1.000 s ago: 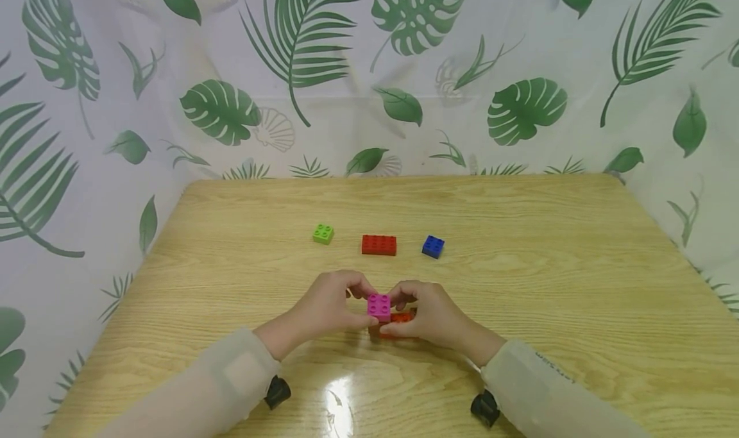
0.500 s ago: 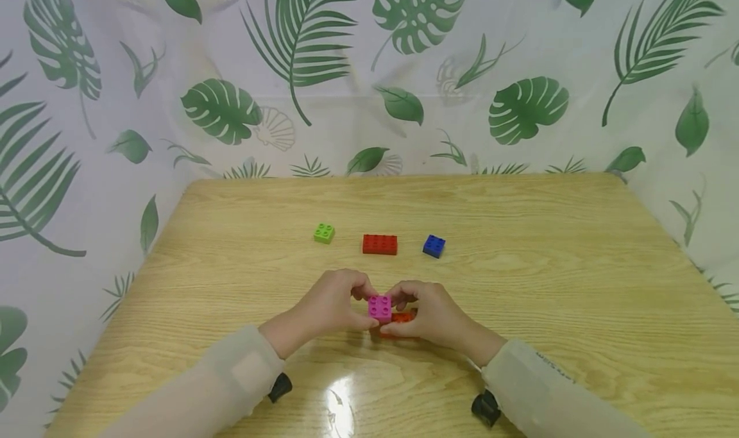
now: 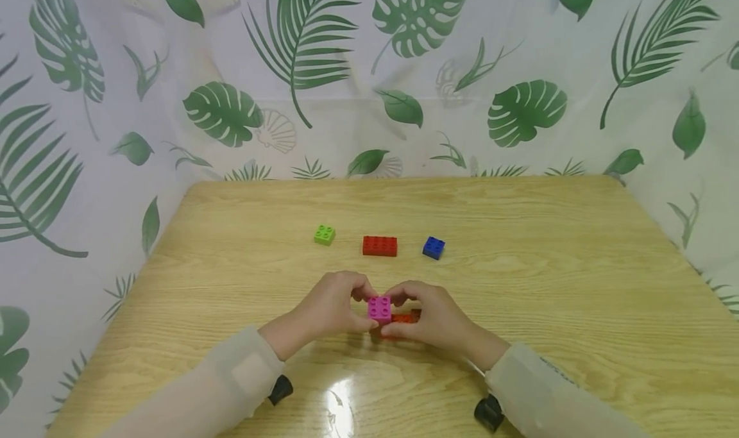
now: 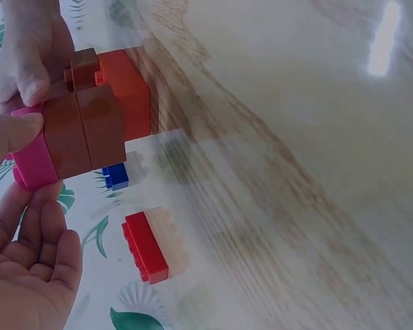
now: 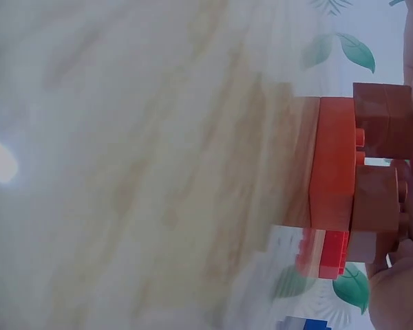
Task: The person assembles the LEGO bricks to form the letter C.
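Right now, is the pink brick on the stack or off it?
On: the pink brick sits atop brown bricks over an orange brick, pinched by both hands.

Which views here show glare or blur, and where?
Head view: sharp, with a white glare patch on the glossy wooden table near the sleeves. Left wrist view: the table smears and the red rectangular plastic brick is soft. Right wrist view: the table is blurred and washed out.

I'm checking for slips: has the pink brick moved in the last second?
No. The pink brick sits at the same spot below the red brick, pinched by both hands.
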A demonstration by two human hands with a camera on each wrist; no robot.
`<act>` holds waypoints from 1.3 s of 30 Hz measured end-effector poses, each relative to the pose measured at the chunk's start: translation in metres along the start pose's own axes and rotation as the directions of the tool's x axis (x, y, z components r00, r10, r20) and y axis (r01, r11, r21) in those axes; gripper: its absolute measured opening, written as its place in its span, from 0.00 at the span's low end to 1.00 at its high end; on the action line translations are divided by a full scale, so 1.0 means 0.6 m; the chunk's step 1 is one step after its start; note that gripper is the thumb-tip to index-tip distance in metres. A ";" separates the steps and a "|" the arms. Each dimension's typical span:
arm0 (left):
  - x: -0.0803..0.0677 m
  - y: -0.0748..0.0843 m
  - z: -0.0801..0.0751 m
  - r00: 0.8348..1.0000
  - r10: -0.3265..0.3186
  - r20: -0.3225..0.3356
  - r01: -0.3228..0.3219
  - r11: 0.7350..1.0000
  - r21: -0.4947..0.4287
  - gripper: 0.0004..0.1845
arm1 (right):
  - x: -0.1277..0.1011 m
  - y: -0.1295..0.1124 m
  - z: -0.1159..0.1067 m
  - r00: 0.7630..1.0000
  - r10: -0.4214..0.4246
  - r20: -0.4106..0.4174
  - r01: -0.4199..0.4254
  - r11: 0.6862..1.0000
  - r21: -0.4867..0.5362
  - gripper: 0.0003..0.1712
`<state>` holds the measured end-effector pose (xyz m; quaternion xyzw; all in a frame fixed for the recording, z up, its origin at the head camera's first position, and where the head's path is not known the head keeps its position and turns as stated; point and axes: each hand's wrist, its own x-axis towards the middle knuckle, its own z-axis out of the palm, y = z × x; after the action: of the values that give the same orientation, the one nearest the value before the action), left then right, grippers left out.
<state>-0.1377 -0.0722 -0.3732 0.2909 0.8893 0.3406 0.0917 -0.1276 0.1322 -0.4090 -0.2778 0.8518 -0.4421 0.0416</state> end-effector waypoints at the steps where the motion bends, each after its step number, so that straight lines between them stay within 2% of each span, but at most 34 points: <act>1: 0.000 0.000 0.000 1.000 0.000 0.002 0.000 1.000 0.000 0.14 | -0.001 -0.008 -0.003 1.000 -0.009 -0.009 0.009 1.000 0.003 0.22; 8: 0.001 0.001 0.000 1.000 0.002 0.010 -0.002 1.000 0.014 0.15 | -0.003 -0.003 -0.006 0.992 -0.112 -0.049 0.113 0.994 0.007 0.21; 12: 0.002 0.004 -0.001 1.000 0.006 0.014 -0.006 1.000 0.018 0.15 | -0.006 -0.037 -0.015 0.990 -0.133 -0.053 0.135 0.990 0.034 0.19; 18: 0.002 -0.003 0.001 0.998 0.060 0.013 -0.060 0.998 0.000 0.17 | -0.009 -0.054 -0.020 0.996 -0.072 -0.051 0.075 0.995 0.065 0.17; 24: 0.001 -0.039 0.002 0.995 0.099 0.026 -0.097 0.994 -0.054 0.27 | -0.007 -0.052 -0.017 0.999 -0.020 -0.039 0.023 0.995 0.092 0.16; 28: 0.003 -0.069 -0.006 0.998 0.066 0.008 -0.065 0.995 -0.078 0.31 | -0.006 -0.049 -0.016 0.999 0.006 -0.037 -0.003 0.996 0.091 0.17; 32: 0.007 -0.100 -0.021 0.999 -0.010 -0.052 0.005 0.995 -0.097 0.29 | -0.005 -0.030 -0.010 0.999 0.020 -0.044 -0.016 0.997 0.078 0.17; 36: 0.011 -0.132 -0.035 0.986 -0.108 -0.124 0.090 0.986 -0.141 0.28 | -0.003 -0.004 -0.002 0.999 0.024 -0.048 -0.021 0.998 0.054 0.19; 39: 0.012 -0.151 -0.045 0.973 -0.172 -0.154 0.142 0.971 -0.192 0.28 | -0.004 0.006 0.000 0.999 0.013 -0.050 -0.010 0.998 0.058 0.20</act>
<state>-0.1946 -0.1369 -0.4126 0.1801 0.8798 0.4345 0.0685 -0.1273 0.1348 -0.4121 -0.2603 0.8412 -0.4730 0.0308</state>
